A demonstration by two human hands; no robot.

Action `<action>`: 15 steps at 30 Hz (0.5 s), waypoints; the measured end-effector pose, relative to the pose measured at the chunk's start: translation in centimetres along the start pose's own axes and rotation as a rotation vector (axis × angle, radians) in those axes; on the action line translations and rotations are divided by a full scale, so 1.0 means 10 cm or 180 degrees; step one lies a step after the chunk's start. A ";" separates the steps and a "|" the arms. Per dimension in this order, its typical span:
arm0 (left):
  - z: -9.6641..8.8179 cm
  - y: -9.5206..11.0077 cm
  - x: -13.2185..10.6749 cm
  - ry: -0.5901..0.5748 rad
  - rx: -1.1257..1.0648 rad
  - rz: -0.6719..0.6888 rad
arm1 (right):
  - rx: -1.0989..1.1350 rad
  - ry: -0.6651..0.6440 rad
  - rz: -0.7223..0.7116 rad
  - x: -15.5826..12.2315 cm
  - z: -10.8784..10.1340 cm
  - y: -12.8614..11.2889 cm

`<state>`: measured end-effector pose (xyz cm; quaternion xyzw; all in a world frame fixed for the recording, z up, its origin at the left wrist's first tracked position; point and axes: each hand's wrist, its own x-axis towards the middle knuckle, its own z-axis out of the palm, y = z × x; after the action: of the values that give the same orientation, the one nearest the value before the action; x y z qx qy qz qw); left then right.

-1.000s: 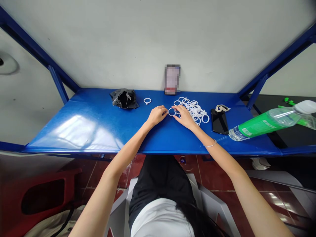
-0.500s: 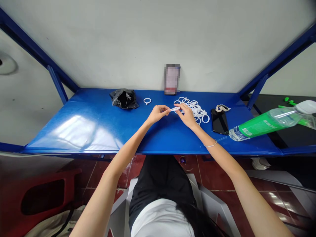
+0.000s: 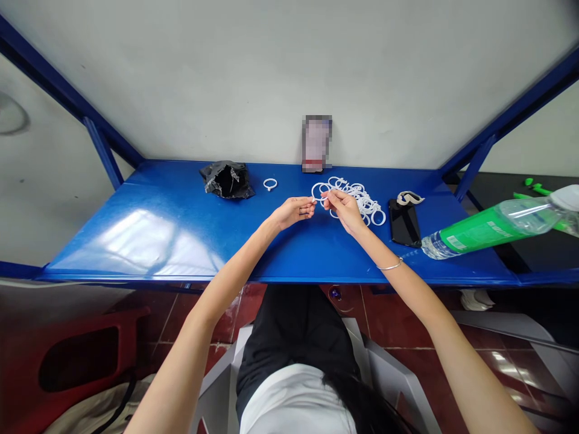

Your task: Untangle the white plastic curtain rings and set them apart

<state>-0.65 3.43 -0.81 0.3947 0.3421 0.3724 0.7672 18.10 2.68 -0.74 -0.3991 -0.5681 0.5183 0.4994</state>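
My left hand and my right hand meet above the blue table, both pinching one white plastic ring held upright between their fingertips. Just right of it lies a pile of several white rings. A single white ring lies apart on the table to the left of my hands. My right wrist carries a thin bracelet.
A crumpled black bag sits at the back left. A black phone and a small beige clip lie right of the pile. A green-labelled water bottle lies at the right edge. A blurred upright card leans on the wall.
The ring lay flat on the table between my fingers a second ago; both hands have lifted it and turned it upright, moving slightly toward the wall.
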 end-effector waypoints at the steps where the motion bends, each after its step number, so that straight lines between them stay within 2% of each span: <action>1: 0.01 0.00 0.00 -0.0019 0.0003 -0.0019 | 0.0044 -0.0009 0.0042 0.00 0.00 0.00; 15: 0.02 -0.01 0.01 0.0161 0.0221 -0.0062 | 0.0188 -0.0099 0.0176 0.02 -0.02 0.04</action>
<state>-0.42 3.38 -0.77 0.4082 0.3779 0.3627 0.7477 18.22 2.95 -1.12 -0.3916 -0.5489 0.5546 0.4876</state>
